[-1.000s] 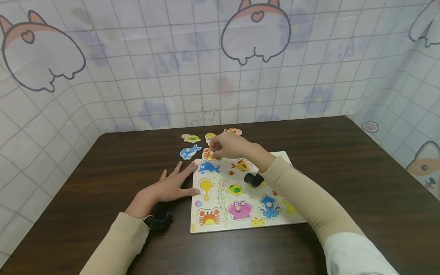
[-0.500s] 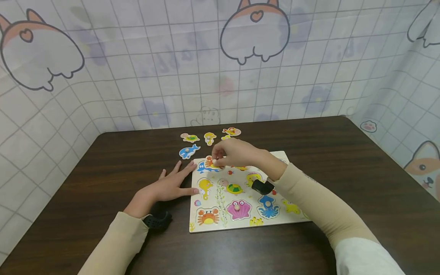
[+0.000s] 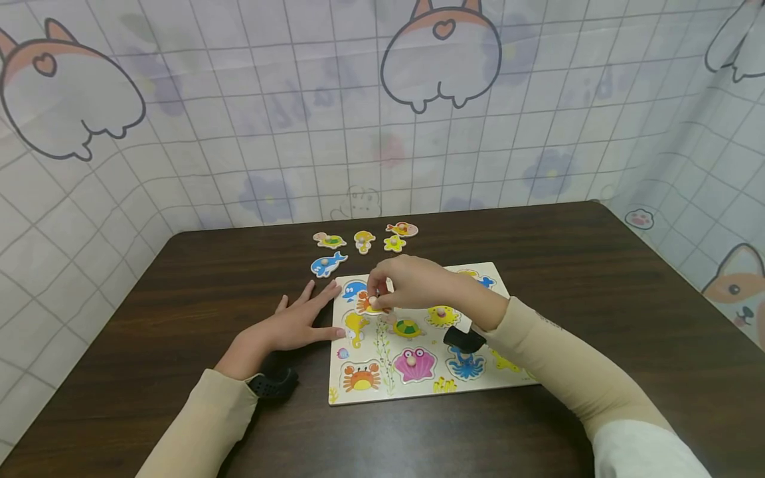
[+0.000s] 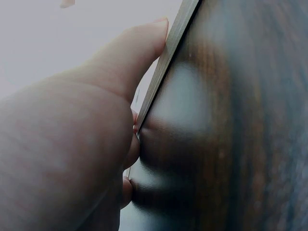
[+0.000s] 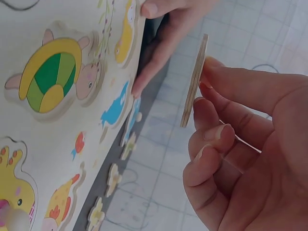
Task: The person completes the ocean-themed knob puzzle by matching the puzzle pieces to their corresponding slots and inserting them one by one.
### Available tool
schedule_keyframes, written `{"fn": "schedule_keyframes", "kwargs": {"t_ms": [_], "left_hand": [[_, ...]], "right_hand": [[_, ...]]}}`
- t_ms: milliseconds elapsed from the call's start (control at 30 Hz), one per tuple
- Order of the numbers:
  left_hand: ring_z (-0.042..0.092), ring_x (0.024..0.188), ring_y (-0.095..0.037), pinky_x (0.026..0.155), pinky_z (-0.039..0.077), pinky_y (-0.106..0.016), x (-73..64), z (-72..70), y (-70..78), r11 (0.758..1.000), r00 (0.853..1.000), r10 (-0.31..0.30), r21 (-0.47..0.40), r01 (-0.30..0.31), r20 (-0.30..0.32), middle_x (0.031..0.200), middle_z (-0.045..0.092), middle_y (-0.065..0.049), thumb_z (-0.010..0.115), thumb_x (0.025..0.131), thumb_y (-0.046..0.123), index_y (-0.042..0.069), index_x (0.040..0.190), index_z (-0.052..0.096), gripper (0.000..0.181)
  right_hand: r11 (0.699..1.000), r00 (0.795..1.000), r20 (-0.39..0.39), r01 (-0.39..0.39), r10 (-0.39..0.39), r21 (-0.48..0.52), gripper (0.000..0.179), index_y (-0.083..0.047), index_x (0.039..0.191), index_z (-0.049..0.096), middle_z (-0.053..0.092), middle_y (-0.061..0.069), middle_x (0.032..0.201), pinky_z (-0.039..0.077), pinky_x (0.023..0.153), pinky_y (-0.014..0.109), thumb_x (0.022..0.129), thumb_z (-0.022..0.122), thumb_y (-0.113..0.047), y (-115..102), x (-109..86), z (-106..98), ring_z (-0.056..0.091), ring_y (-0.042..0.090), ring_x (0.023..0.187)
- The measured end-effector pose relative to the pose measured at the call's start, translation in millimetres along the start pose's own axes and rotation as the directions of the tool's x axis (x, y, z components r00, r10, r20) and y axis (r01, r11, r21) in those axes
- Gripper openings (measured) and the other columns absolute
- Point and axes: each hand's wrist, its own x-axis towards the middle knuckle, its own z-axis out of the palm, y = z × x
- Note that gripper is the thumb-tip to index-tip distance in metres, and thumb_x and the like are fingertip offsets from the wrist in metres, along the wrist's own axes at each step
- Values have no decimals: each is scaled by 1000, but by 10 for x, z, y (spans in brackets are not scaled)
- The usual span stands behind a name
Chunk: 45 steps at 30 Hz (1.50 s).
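Note:
My right hand [image 3: 409, 282] pinches the knob of an orange crab puzzle piece [image 3: 366, 304] above the upper left of the white sea-animal puzzle board [image 3: 370, 393]. The right wrist view shows that crab piece [image 5: 195, 82] edge-on, clear of the board, between thumb and fingertips. My left hand [image 3: 293, 325] lies with fingers spread at the board's left edge, its thumb on the board. In the left wrist view, the thumb [image 4: 144, 41] rests over the board's side. A crab picture [image 3: 361, 377] shows in the recess at the lower left. A pink shell piece [image 3: 415, 364] with a knob sits in its slot.
Beyond the board lie a whale piece [image 3: 328, 264], a turtle piece [image 3: 329, 240], a seahorse piece [image 3: 363, 241], a yellow star-shaped piece [image 3: 394, 243] and a fish piece [image 3: 403, 229]. Dark wooden table [image 3: 597, 285] surrounds the board, with a patterned cloth [image 3: 239, 119] behind.
My right hand has lifted the crab piece from beyond the board's back edge and carried it toward me, over the board. My left hand has stayed in place.

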Motion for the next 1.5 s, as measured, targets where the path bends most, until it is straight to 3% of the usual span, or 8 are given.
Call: {"fn": "schedule_keyframes", "kwargs": {"t_ms": [500,933,1500], "left_hand": [[-6,154,-44,110,-6,-77,2,24,-29,1000,1000,-1,-4,1,3,171,10,-9,62,95,62,16,166,17,96],[-6,154,-45,110,-7,-77,-12,28,-27,1000,1000,10,-3,-10,-2,171,11,-11,62,95,61,15,166,17,96],[-5,154,-45,110,-5,-77,-13,12,-18,1000,1000,12,0,-12,-9,171,11,-11,63,96,60,15,166,18,95]], "right_hand": [[998,995,82,54,-53,-11,8,-23,90,71,61,-12,78,46,61,26,95,77,-26,-226,-108,175,55,7,70],[996,984,159,79,-83,36,9,-23,90,71,60,-12,75,46,63,25,93,79,-24,-335,-136,347,56,6,72],[994,973,211,103,-95,-27,13,-23,86,69,58,-13,72,43,65,23,92,81,-25,-386,-101,551,53,4,70]]}}
